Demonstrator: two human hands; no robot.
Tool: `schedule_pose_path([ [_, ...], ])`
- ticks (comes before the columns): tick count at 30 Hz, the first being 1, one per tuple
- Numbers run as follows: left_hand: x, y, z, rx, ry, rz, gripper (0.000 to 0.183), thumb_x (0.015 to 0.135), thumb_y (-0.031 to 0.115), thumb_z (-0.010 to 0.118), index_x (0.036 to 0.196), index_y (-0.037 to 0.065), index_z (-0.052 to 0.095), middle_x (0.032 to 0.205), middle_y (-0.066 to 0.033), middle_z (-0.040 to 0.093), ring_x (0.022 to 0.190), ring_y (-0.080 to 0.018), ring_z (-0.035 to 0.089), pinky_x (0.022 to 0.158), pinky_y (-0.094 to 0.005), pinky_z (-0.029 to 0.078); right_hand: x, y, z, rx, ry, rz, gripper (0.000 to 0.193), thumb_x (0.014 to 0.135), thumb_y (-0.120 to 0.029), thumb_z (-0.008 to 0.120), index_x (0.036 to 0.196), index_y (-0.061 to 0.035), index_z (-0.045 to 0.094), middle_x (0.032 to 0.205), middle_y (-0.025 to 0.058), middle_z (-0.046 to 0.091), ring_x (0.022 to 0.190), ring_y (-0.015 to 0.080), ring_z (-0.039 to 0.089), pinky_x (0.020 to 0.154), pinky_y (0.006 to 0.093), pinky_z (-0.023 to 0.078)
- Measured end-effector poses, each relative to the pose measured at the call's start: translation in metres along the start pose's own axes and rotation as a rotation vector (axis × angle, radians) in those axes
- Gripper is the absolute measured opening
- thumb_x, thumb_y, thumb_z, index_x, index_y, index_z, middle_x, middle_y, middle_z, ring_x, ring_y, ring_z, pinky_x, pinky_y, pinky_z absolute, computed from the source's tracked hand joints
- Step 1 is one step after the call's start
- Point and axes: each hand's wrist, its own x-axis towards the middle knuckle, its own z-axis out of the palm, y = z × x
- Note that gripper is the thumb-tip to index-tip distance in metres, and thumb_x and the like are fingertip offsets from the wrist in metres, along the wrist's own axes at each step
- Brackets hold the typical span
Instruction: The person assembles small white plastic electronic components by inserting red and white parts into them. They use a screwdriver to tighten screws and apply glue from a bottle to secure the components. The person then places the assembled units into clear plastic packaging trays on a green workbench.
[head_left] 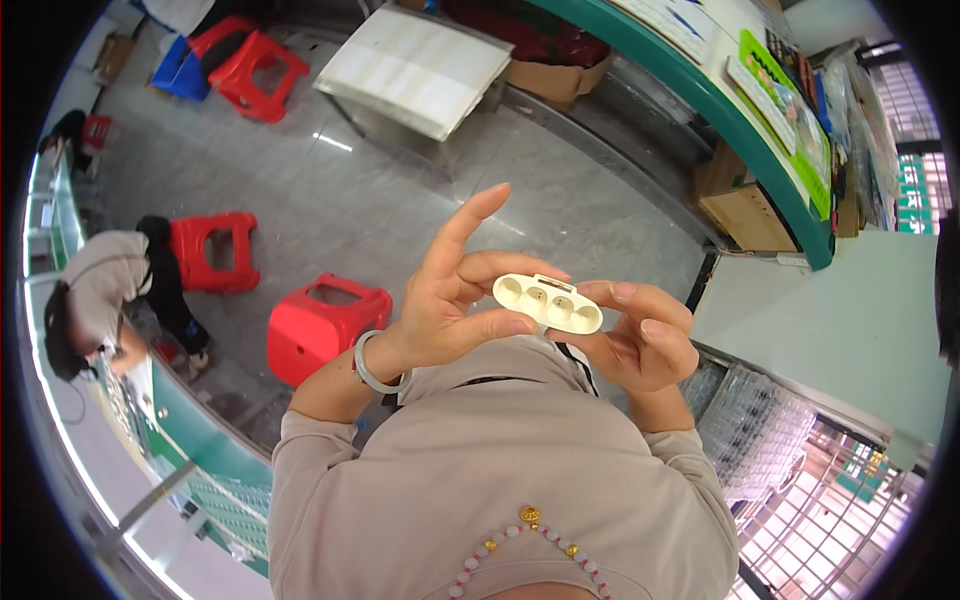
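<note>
Between my two hands is a cream-coloured oval plastic case with several round hollows facing up and a small slot on its far edge. My left hand pinches its left end between thumb and a finger, while the index finger points up and away. A pale bangle rings that wrist. My right hand grips the right end with thumb and fingertips, the other fingers curled. The case is held in the air in front of my body. Its underside is hidden.
Red plastic stools stand on the grey floor to the left. A co-worker bends over a long green workbench. Ahead is a white-topped table. A green-edged counter curves along the right, above a cardboard box.
</note>
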Motion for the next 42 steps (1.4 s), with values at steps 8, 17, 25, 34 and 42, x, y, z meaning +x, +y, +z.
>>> schedule_pose_path([
  [8,0.155,-0.069,0.026,0.042,-0.127,0.007,0.092,0.077,-0.003,0.067,0.142,0.004,0.002,0.112,-0.0199,0.059,0.107,-0.0239,0.058,0.092,-0.0347,0.048,0.022,0.102,-0.113,-0.137,0.069,0.020,0.069,0.066,0.005,0.076,0.123,-0.0083,0.040,0.116,0.0192,0.050,0.083,0.0325,0.065,0.064,0.0373,0.059],
  [17,0.311,-0.138,-0.042,0.230,-0.002,-0.392,0.033,0.085,0.003,0.060,0.117,-0.003,0.054,0.102,-0.0101,0.060,0.088,-0.0129,0.059,0.074,-0.0229,0.049,0.070,0.282,-0.142,-0.316,-0.072,0.181,0.028,0.071,-0.007,0.074,0.096,-0.0020,0.063,0.097,0.0117,0.060,0.079,0.0220,0.062,0.063,0.0302,0.053],
  [25,0.461,-0.229,-0.133,0.110,0.029,-0.611,0.028,0.083,0.004,0.064,0.109,-0.002,0.058,0.098,-0.0063,0.058,0.086,-0.0123,0.059,0.071,-0.0228,0.050,0.080,0.455,-0.142,0.404,0.397,1.415,0.013,0.083,-0.006,0.063,0.092,0.0029,0.059,0.080,0.0111,0.063,0.065,0.0155,0.062,0.059,0.0260,0.052],
  [34,0.571,-0.293,-0.215,0.408,-0.123,-0.555,0.026,0.081,0.003,0.066,0.106,0.001,0.061,0.095,-0.0096,0.063,0.081,-0.0144,0.063,0.069,-0.0242,0.051,0.102,0.569,-0.139,0.414,0.482,1.383,0.031,0.080,-0.002,0.064,0.110,0.0004,0.057,0.095,0.0101,0.061,0.069,0.0155,0.061,0.059,0.0252,0.048],
  [42,0.588,-0.315,-0.240,0.572,-0.010,-0.544,0.032,0.074,0.006,0.073,0.104,0.002,0.063,0.096,-0.0089,0.063,0.078,-0.0148,0.061,0.066,-0.0256,0.050,0.104,0.634,-0.146,-0.506,-0.138,0.826,0.036,0.067,-0.013,0.075,0.102,-0.0102,0.066,0.108,0.0064,0.054,0.094,0.0242,0.046,0.081,0.0336,0.035],
])
